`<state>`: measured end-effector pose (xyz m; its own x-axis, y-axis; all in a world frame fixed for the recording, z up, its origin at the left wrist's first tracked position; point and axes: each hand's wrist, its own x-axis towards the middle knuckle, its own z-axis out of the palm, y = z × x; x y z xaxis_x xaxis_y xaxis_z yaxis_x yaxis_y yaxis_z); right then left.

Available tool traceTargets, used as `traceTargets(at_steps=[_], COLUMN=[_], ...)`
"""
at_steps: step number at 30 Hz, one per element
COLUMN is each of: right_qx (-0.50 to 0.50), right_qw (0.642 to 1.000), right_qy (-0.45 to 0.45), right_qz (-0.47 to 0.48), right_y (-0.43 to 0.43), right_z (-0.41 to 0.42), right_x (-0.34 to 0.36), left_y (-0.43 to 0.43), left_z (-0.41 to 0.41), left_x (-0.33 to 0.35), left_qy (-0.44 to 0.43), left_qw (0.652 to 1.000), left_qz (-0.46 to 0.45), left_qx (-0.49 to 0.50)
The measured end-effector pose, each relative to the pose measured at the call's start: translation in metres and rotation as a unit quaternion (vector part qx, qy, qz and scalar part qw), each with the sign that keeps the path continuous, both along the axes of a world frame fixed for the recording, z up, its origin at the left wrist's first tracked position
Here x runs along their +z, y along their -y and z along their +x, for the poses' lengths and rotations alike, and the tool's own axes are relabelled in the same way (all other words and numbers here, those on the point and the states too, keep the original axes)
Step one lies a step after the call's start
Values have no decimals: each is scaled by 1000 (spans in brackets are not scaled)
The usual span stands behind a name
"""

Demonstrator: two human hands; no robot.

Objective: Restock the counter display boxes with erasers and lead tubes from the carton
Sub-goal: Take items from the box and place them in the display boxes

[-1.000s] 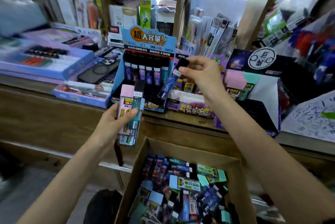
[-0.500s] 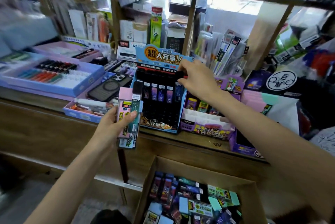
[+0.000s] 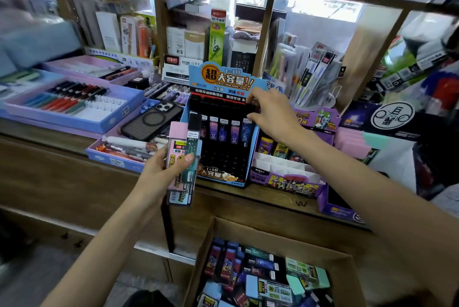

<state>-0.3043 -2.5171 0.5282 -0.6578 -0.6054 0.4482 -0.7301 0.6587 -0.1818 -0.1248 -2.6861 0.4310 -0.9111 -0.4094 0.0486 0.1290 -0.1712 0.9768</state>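
Here, display box (image 3: 224, 78) part-filled, carton (image 3: 273, 233) heaped

The blue display box (image 3: 224, 178) is standing upright, lead tubes (image 3: 223, 130) lining its top row. A pink eraser (image 3: 175, 150) and green lead tube (image 3: 193, 150) are being held beside it; the open carton (image 3: 206, 252) is holding more.

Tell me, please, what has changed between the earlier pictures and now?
The right hand carried the blue lead tube forward into the rightmost slot in the top row of the display box, and still pinches its cap. The left hand keeps holding the pink eraser and green lead tube; the carton stayed put.
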Motion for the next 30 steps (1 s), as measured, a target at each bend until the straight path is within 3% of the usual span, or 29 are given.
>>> traceTargets(at_steps=[3, 7, 10, 11, 13, 16, 18, 26, 28, 30], right_qx=[3, 0, 18, 36, 77, 108, 114, 103, 95, 78], right_qw=[997, 997, 996, 997, 987, 926, 897, 825, 811, 822], right_qy=[-60, -69, -90, -66, 75, 315, 383, 478, 461, 409], right_qz=[38, 47, 10, -29, -121, -178, -187, -283, -348, -389], right_y=[-1, 0, 1, 4, 14, 34, 45, 65, 66, 67], right_z=[-2, -2, 9, 17, 37, 64, 74, 69, 57, 43], right_x=[-5, -4, -3, -3, -3, -7, -14, -14, -3, 6], left_y=[-1, -2, -2, -3, -5, -10, -11, 12, 21, 29], left_z=[-1, -1, 0, 0, 0, 1, 3, 17, 22, 27], left_x=[1, 4, 8, 9, 11, 13, 13, 2, 1, -1], left_qy=[3, 3, -1, -2, -3, -3, 2, 33, 32, 28], left_qw=[1000, 1000, 1000, 1000, 1000, 1000, 1000, 998, 998, 997], left_qz=[-2, -1, -6, -6, -7, 4, 3, 48, 44, 41], left_qx=[0, -8, -7, -8, -8, -19, -25, 20, 37, 50])
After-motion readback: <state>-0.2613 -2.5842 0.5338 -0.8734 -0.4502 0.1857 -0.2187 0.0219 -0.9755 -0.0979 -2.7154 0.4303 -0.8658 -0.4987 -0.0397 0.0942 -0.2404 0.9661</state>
